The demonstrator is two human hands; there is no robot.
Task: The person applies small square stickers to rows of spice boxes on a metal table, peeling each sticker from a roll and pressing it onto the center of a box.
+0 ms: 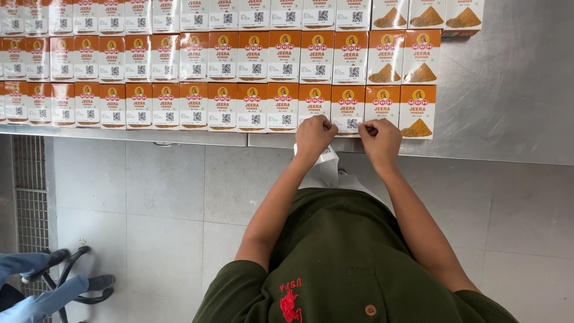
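Rows of small orange-and-white spice boxes (251, 107) lie flat on a steel table (508, 90). My left hand (314, 136) and my right hand (381, 140) sit at the table's near edge, fingers pinched on the lower end of one box (348, 110) in the nearest row. A white paper or bag (323, 170) hangs below my left wrist, partly hidden. I cannot tell exactly what the fingertips pinch.
The right part of the steel table holds no boxes. Grey floor tiles (149, 191) lie below the table edge. Another person's blue-clad legs and dark sandals (54, 284) show at the lower left, near a floor grate (30, 197).
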